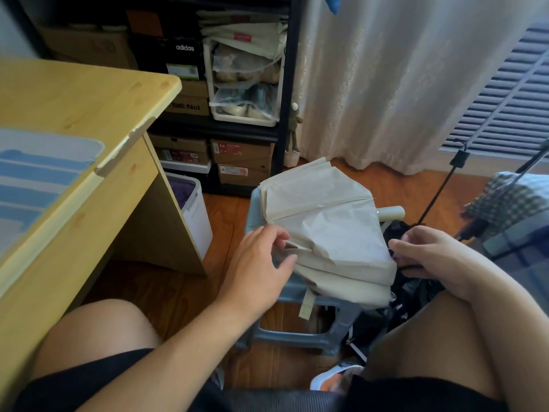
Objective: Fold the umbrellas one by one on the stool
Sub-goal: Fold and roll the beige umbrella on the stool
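A: Where does the beige umbrella [323, 227] lie, and how much room do we have around it?

B: At centre frame, collapsed across the seat of the grey plastic stool [300, 331]. Its canopy overhangs the seat's near and right edges, and a closure strap [306, 304] hangs below the near edge. The handle [391, 212] juts past the right edge. Bare wooden floor [225, 209] opens to the left of the stool; to the right a black umbrella [416, 295] lies heaped on the floor, just beside the stool.

A: And our hands?

B: Our left hand [264, 257] reaches in from lower left, fingers curled, pinching a pleat at the canopy's left edge. Our right hand [424, 251] sits at the canopy's right edge, fingers curled round a rib tip and fabric hem.

A: Materials and shapes?

B: The canopy is thin, matte, creased fabric, gathered in flat, overlapping folds; the handle is a smooth cylinder. The counter [77, 114] at left is pale wood with a rounded corner and a chipped edge strip. A white bin [196, 215] stands beside it.

A: Any legible writing?

B: On the dark shelf [285, 84] at upper centre, a black box [184, 58] reads "adidas"; a brown box [240, 150] lower down shows "9.5". Other labels are too blurred to read.
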